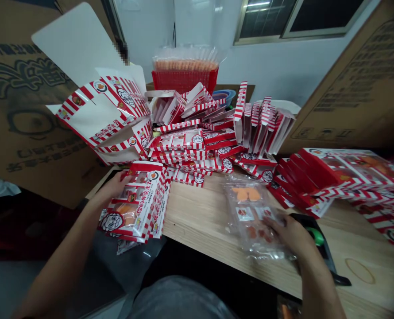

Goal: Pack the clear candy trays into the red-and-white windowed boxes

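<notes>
1. Corrugated cardboard sheet (27,110), far left: stands behind the counter, its printed face exposed.
2. Left hand (112,188), lower left: grasps the upper end of a red-and-white printed carton (135,208), holding it beyond the counter edge. Orange contents show through its window.
3. Flat cartons (190,148), centre: stacked and leaned together, keeping them compact on the counter (197,217).
4. Red basket (185,80), upper centre: holds a plastic-wrapped orange stack.
5. Clear plastic bag (250,217), right of centre: lies on the counter and contains orange pieces (246,193).
6. Right hand (288,235): fingers lie on the bag; grip cannot be determined.
7. Further cartons (336,177), far right: stacked in overlapping rows.
</notes>
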### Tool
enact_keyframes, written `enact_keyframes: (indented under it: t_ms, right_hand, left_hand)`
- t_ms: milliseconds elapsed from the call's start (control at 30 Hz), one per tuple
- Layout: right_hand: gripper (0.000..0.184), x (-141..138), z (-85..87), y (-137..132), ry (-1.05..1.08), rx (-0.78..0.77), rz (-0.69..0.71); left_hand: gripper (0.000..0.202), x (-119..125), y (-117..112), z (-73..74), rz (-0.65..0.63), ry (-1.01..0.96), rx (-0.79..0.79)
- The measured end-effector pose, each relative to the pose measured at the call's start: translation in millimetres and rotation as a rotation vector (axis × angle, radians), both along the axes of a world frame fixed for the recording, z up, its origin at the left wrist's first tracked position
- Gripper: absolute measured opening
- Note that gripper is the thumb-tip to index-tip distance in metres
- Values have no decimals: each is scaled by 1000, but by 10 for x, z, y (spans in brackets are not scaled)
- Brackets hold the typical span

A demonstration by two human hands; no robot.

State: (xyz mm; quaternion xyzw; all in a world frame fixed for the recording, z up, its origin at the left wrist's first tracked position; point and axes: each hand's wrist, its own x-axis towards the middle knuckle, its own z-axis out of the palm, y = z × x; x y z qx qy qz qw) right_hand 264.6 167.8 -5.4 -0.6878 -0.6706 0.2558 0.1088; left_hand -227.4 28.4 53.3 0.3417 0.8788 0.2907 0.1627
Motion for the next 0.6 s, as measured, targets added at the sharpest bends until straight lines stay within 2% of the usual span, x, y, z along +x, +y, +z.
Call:
enact_keyframes:
  t_ms: [67,167,233,333,467,533,600]
  right_hand:
    - [33,29,38,-17,25,13,-13]
    - [38,67,182,-126,164,53,-80]
    - [40,82,312,-228,333,86,-133]
    - [39,69,454,-359,637,119,-189]
    - [40,-34,475,-478,1004,135,-215]
    - [39,-92,465,-540,1130,102,-225]
    - [36,-125,472,-606,1210,81,-250]
  left_hand:
    - [42,9,58,9,-19,30,-17]
    - [43,39,93,99,-47,109,-17]
    - [45,137,107,218,-90,179,32]
    - [43,443,212,431,-228,251,123]
    - [34,861,623,619,-399,243,147]
    - [35,896,893,664,-363,238,133]
    - [34,806,1124,701,-271,220,105]
